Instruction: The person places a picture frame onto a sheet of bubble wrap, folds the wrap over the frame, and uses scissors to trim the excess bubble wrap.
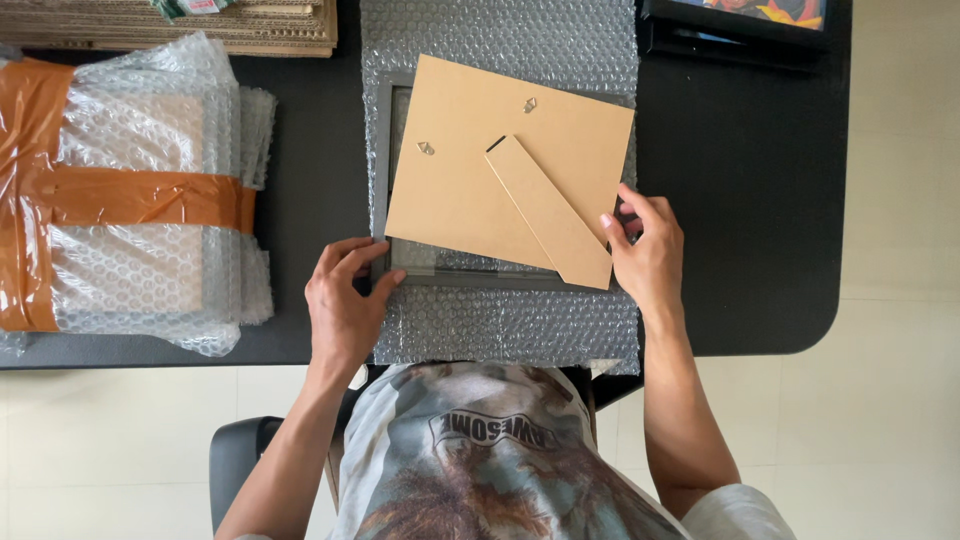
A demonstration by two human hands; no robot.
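One grey picture frame (pixel 384 180) lies face down on one sheet of bubble wrap (pixel 500 325) on the black counter (pixel 740 200). One brown backing board (pixel 470 160), carrying two small metal hangers (pixel 426 148), sits askew on it. The left hand (pixel 345 295) rests open against the frame's corner; the right hand (pixel 648 250) pinches the board's edge.

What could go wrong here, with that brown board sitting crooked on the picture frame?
The backing board lies skewed on the grey frame, so it might slide off or jam when pressed down. The right hand pinches at the frame's corner, where fingers could get nipped. The bubble wrap under the frame overhangs the table edge and may slip.
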